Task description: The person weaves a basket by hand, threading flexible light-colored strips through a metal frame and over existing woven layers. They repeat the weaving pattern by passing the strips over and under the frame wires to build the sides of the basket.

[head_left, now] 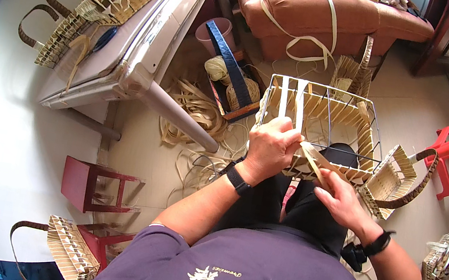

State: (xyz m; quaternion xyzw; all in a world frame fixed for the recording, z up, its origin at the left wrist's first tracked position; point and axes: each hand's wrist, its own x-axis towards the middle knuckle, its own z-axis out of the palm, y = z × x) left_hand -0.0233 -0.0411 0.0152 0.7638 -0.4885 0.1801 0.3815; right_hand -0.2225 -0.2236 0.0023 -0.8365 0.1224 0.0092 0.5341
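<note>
Left hand [271, 145]: closed tight on the half-woven basket [321, 129] rim.
Right hand [342, 198]: pinched a flat weaving strip [312, 157].

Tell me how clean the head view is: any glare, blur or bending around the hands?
Head view: both hands, left hand and right hand, and the basket frame look sharp and evenly lit; the floor at left washes out pale; the table edge bows near the dark fisheye rim.
</note>
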